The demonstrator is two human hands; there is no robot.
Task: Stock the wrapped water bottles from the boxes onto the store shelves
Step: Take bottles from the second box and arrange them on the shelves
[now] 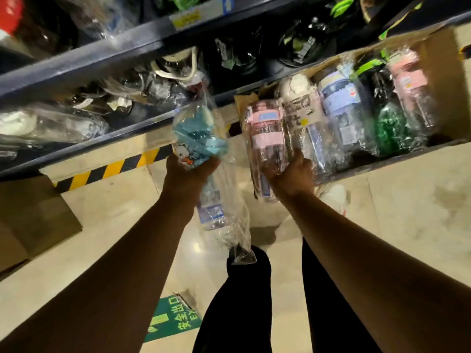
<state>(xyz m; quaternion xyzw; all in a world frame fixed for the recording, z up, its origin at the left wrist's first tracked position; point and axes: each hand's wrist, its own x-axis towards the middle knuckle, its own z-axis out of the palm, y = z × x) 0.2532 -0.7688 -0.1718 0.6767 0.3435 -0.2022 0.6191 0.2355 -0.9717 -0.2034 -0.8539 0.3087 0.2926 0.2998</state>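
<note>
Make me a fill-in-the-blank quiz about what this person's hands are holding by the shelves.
1. The left hand grips a duck-print bottle whose lid is ____.
2. The right hand grips the other bottle, whose lid is ____.
3. The box with more wrapped bottles is made of ____.
4. The floor sign near the person's legs is coloured ____.

Missing words: blue; pink; cardboard; green.

single head cam, wide-angle. i get it from the person's head, facing forward and steeply down, frame tilted. shelves (pixel 102 54) near, across the top; floor (pixel 407 212) below; legs (pixel 244 301) at bottom centre.
</note>
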